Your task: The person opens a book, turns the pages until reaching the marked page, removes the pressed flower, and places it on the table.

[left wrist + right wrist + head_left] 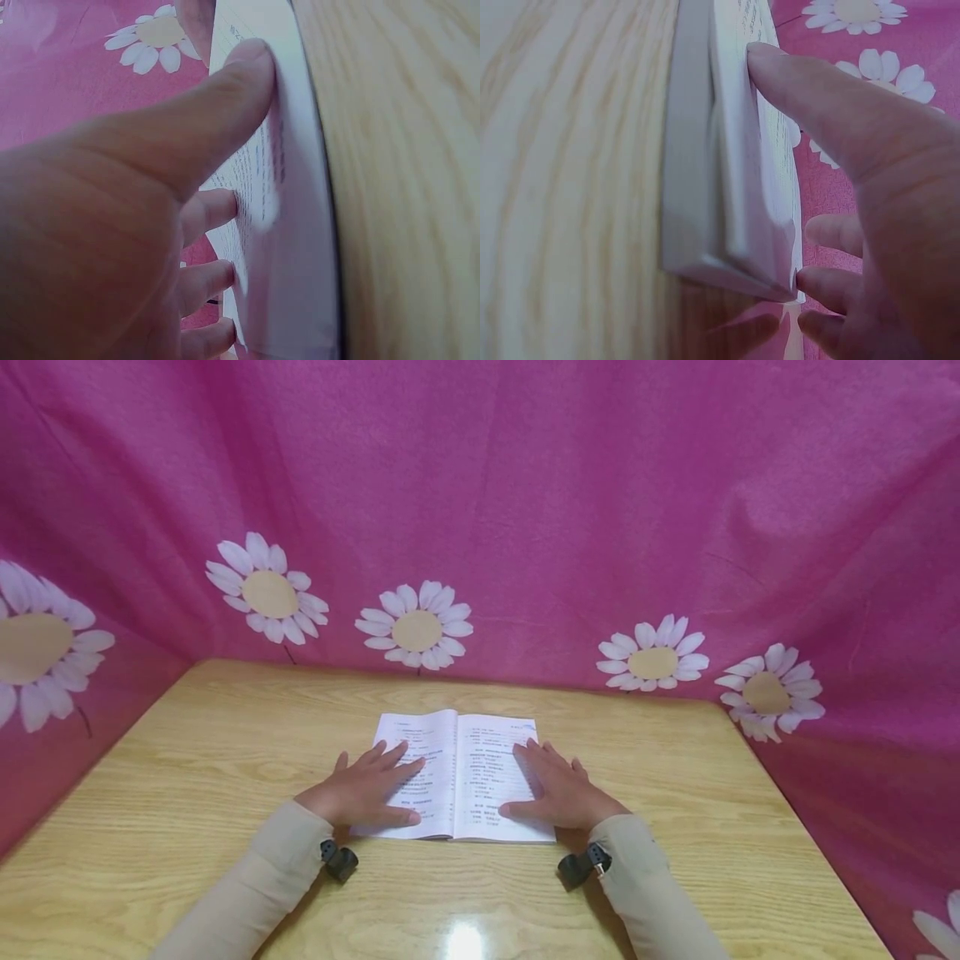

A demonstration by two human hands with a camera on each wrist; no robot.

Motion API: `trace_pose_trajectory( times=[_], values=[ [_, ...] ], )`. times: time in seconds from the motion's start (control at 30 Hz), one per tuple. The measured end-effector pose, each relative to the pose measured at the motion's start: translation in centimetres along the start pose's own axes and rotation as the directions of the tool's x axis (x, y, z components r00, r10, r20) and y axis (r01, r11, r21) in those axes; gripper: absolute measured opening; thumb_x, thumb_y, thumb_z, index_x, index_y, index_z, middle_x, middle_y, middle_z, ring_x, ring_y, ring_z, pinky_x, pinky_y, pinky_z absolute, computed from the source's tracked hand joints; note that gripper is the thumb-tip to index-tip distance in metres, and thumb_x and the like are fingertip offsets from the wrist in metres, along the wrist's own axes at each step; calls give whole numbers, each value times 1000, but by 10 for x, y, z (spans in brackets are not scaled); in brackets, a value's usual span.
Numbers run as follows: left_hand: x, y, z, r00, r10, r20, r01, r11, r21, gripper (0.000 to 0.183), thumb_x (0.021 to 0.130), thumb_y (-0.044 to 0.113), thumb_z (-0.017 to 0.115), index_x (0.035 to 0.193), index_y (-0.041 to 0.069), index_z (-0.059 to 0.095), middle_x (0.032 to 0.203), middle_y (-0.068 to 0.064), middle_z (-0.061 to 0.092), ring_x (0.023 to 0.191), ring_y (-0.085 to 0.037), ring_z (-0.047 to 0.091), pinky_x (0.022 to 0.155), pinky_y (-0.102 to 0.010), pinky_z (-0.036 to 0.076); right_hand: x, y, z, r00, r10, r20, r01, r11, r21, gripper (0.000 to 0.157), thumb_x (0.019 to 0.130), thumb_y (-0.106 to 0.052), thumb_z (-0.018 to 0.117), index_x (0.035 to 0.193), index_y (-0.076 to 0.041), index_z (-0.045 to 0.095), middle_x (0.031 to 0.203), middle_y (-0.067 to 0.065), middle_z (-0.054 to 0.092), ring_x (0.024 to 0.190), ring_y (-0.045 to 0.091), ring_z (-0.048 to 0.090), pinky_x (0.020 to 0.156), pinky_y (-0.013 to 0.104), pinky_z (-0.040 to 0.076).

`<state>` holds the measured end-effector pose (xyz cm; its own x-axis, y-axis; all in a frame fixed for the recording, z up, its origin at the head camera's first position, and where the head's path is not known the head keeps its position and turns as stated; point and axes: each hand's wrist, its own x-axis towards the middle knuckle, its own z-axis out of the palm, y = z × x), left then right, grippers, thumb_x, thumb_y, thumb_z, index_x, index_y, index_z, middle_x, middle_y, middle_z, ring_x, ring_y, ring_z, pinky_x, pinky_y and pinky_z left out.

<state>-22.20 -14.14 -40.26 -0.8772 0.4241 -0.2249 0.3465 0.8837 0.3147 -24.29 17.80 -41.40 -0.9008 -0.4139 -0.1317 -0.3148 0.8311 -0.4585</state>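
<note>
Head view, left to right. Large daisy at left edge, on pink curtain. Beige left sleeve enters at bottom left, small black device at the wrist. Left hand, left of lower centre: fingers spread wide, fairly straight, laid on the left page, gripping nothing. Book, lower centre, lying open on wooden table, print on both pages. Right hand, right of lower centre: fingers and thumb spread, extended over the right page, thumb touching it, nothing gripped. Right sleeve at bottom right, similar device.
</note>
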Motion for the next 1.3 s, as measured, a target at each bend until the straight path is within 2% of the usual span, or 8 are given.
trace_pose_trajectory(
  times=[0.53,0.77,1.0,1.3],
  values=[
    [0,2,0,1000,-16,4,15,1000,19,83,83,64,61,153,32,28,162,-3,11,147,-34,3,105,-73,-2,1,1,0,1000,-7,1,7,1000,-8,106,73,-72,65,155,-21,21,161,3,11,148,29,4,112,63,2],
    [-2,1,-1,1000,-3,-1,3,1000,19,83,84,63,60,153,30,27,162,-5,11,147,-36,3,105,-73,-1,1,-1,-1,1000,-24,-1,24,999,-40,106,75,-71,64,156,-19,19,161,5,12,148,30,5,111,65,5],
    [-1,0,-1,1000,-4,1,4,1000,9,83,84,64,59,153,31,27,162,-4,10,147,-35,2,105,-73,-2,0,-1,-2,1000,-11,10,11,1000,-24,106,75,-72,63,156,-21,17,162,3,8,148,27,2,111,64,1],
    [0,2,-1,1000,-9,8,9,1000,7,83,84,63,60,153,32,26,162,-3,9,147,-34,1,105,-72,-3,0,1,-1,1000,-17,-2,17,1000,-18,109,74,-73,63,156,-19,15,162,6,7,148,30,0,111,65,3]
  ],
)
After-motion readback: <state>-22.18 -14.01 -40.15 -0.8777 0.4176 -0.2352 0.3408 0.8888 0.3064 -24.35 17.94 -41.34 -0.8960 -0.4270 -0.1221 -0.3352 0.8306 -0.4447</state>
